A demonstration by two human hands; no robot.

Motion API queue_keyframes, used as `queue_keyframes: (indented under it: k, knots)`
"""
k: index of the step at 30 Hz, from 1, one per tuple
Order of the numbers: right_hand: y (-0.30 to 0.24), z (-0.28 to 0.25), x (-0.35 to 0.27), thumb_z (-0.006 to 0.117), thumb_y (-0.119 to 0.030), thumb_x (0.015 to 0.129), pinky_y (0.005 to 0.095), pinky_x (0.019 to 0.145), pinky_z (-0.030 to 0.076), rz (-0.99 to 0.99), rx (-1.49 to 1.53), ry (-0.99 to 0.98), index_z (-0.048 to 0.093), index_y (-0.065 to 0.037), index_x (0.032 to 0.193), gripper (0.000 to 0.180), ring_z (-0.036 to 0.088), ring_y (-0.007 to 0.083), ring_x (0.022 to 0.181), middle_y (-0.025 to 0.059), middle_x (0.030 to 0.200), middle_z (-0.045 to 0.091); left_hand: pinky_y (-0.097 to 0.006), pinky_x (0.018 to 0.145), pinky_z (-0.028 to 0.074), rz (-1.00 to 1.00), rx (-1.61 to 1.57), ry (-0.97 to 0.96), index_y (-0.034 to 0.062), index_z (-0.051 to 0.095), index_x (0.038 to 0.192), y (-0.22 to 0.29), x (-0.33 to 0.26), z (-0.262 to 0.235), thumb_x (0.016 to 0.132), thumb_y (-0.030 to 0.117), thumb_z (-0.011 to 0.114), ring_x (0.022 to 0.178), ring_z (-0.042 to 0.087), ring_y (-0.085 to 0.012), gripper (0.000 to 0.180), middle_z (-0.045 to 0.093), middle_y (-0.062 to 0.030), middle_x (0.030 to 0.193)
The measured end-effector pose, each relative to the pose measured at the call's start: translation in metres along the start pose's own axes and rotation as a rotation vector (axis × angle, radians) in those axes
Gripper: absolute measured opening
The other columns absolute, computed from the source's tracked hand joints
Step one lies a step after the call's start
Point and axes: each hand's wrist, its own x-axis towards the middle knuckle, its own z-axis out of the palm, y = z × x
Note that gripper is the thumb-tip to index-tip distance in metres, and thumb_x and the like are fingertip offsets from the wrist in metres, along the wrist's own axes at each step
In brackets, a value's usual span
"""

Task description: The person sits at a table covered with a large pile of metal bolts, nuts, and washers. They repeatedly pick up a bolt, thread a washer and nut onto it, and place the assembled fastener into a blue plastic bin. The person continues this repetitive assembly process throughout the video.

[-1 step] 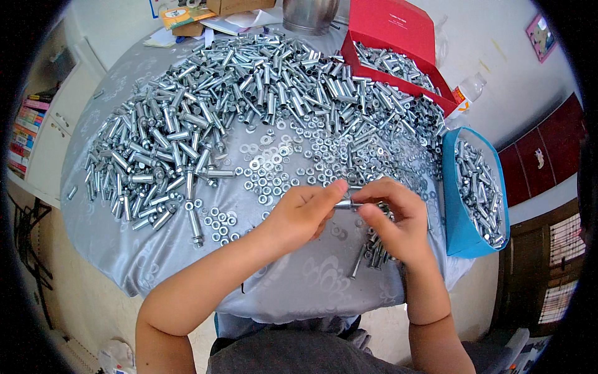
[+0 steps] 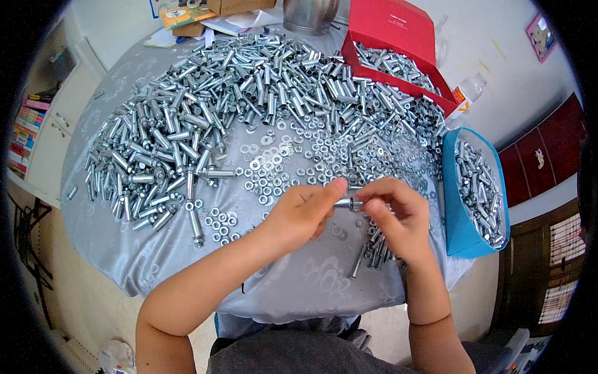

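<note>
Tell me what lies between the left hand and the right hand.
In the head view, a silver cylindrical metal piece bridges the gap, running from the left hand to the right hand.

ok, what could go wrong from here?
1. The metal sleeve in the left hand could slip and get lost among the loose nuts and washers.
2. The right hand sits close to the bolts and might scatter them.
3. The blue box holds many loose metal parts; a bump could spill some.
</note>
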Motion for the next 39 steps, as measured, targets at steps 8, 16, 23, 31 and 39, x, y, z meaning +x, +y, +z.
queue_keyframes:
  k: [8,16,23,31,39]
  knots:
    - [0.021,-0.004,0.006,0.068,-0.016,0.068,0.0341,0.059,0.043,-0.225,-0.740,-0.066,0.067,-0.009,0.076,0.010,0.052,0.0236,0.068,0.0059,0.068,0.053,-0.023,0.041,0.026,0.081,-0.002,0.055,0.0136,0.033,0.055,0.001,0.003,-0.004,0.087,0.042,0.049,0.043,0.029,-0.0066,0.045,0.029,0.0049,0.050]
    - [0.024,-0.002,0.007,0.068,-0.016,0.067,0.0340,0.060,0.043,-0.227,-0.757,-0.028,0.067,-0.010,0.075,0.010,0.052,0.0237,0.069,0.0053,0.069,0.053,-0.023,0.041,0.027,0.101,0.038,0.056,0.0126,0.038,0.057,0.002,0.002,-0.005,0.087,0.041,0.049,0.043,0.031,-0.0067,0.043,0.032,0.0042,0.051]
    - [0.027,-0.001,0.005,0.068,-0.018,0.066,0.0352,0.064,0.043,-0.197,-0.746,-0.050,0.067,-0.009,0.074,0.011,0.053,0.0245,0.072,0.0066,0.072,0.053,-0.024,0.041,0.027,0.069,0.076,0.107,0.0118,0.039,0.058,0.003,0.002,-0.002,0.087,0.041,0.049,0.043,0.032,-0.0071,0.043,0.033,0.0031,0.051]
    - [0.031,0.003,0.006,0.067,-0.015,0.068,0.0346,0.064,0.043,-0.212,-0.772,-0.027,0.063,-0.006,0.072,0.011,0.053,0.0252,0.073,0.0064,0.073,0.054,-0.024,0.041,0.026,0.055,0.022,0.069,0.0123,0.036,0.060,0.000,0.003,-0.001,0.087,0.041,0.049,0.042,0.029,-0.0070,0.042,0.030,0.0039,0.051]
    - [0.040,0.005,0.005,0.064,-0.011,0.068,0.0360,0.064,0.043,-0.286,-0.781,-0.032,0.059,-0.005,0.070,0.008,0.051,0.0260,0.072,0.0080,0.073,0.051,-0.025,0.041,0.026,0.050,-0.013,0.080,0.0129,0.033,0.059,0.006,-0.003,0.002,0.087,0.039,0.049,0.041,0.029,-0.0084,0.041,0.029,0.0037,0.051]
